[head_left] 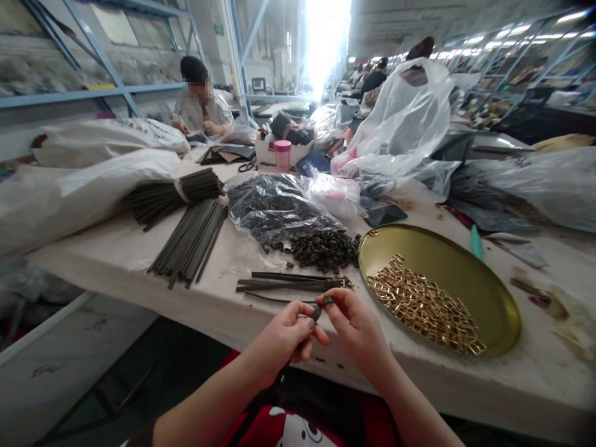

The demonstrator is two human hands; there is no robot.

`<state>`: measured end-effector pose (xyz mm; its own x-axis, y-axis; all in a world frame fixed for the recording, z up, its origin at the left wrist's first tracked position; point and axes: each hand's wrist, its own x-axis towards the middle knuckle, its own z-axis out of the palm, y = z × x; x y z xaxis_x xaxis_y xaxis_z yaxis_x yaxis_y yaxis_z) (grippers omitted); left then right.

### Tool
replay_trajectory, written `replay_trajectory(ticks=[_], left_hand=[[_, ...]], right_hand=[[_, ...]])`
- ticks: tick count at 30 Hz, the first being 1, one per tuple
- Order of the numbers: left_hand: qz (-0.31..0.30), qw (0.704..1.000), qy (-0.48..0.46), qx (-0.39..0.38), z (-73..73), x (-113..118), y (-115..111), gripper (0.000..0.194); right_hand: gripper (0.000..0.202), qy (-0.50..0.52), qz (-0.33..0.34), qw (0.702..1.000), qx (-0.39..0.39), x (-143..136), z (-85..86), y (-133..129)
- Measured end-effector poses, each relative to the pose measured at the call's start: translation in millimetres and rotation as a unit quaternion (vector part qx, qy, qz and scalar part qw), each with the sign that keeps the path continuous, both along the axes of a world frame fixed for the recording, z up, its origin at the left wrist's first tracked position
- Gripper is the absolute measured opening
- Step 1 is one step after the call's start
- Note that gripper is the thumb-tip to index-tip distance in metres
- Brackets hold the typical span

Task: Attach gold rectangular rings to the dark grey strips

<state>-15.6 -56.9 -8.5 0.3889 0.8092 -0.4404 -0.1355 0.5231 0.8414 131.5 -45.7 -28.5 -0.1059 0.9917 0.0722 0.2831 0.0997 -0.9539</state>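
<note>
My left hand (294, 329) pinches a dark strap (316, 312) near the table's front edge. Close beside it on the right, my right hand (352, 315) holds a small dark loop (328, 300) between thumb and fingertips. Just beyond my hands lie several dark strips (284, 284) with gold buckles at their right end. A pile of small dark loops (326, 250) spills from a clear plastic bag (282, 208). To the right, gold buckles (421, 304) lie heaped in a round gold tray (505, 316).
Two bundles of dark strips (190, 242) lie at the left by white sacks (93, 186). A pink-lidded jar (282, 155) and a white box stand behind the plastic bag. A person (202, 102) sits across the table.
</note>
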Motion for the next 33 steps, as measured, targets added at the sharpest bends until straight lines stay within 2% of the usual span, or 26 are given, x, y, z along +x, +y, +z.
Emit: replay_trajectory(ticks=[5,9,15,21,26,29,33], left_hand=[[0.002,1.0,-0.014,0.006,2.1,1.6,-2.7,0.022],[-0.017,1.0,0.009,0.003,1.5,1.9,-0.8,0.024],[-0.019,0.994,0.092,0.047,-1.7,-2.7,2.9,0.025],[-0.034,0.977,0.167,0.127,-3.8,-3.0,6.6,0.015],[-0.076,0.965,0.207,0.143,-8.2,-7.0,7.5,0.014],[-0.101,0.961,0.214,0.146,-10.7,-7.1,7.5,0.013],[-0.093,0.959,0.209,0.167,-13.8,-5.4,6.0,0.009]], right_hand=[[0.021,0.185,0.014,0.972,-0.145,-1.4,-4.4,1.1],[0.026,0.241,-0.032,0.954,-0.175,1.0,-5.8,2.5],[0.032,0.224,-0.075,0.962,-0.14,7.1,-8.9,8.6],[0.029,0.192,-0.026,0.969,-0.156,12.1,-13.8,4.9],[0.027,0.196,-0.016,0.97,-0.143,14.2,-14.4,1.1],[0.029,0.212,-0.005,0.963,-0.165,10.8,-16.6,-2.0],[0.029,0.224,0.021,0.956,-0.189,5.5,-19.0,-5.7]])
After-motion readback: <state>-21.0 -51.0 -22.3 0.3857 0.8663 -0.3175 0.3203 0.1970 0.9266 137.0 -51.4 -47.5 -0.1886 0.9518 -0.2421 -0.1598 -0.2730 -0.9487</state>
